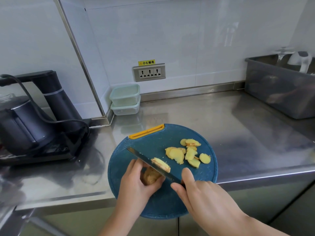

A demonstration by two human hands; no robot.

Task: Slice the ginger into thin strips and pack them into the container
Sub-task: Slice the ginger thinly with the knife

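The right hand [201,193] grips the knife [153,165] by its handle, blade laid diagonally across the ginger piece [152,175], which the left hand [138,184] holds with curled fingers on the blue cutting board [141,147]. Cut ginger slices [185,155] lie beyond the blade on the board. Two stacked lidded containers [125,99] stand against the far wall.

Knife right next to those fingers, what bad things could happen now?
1. The knife is cutting right beside the left hand, which grips the small ginger piece. If the blade or the ginger slips, it could nick a finger.
2. The cutting board hangs over the front edge of the counter, so pressing hard near that side might tip it.
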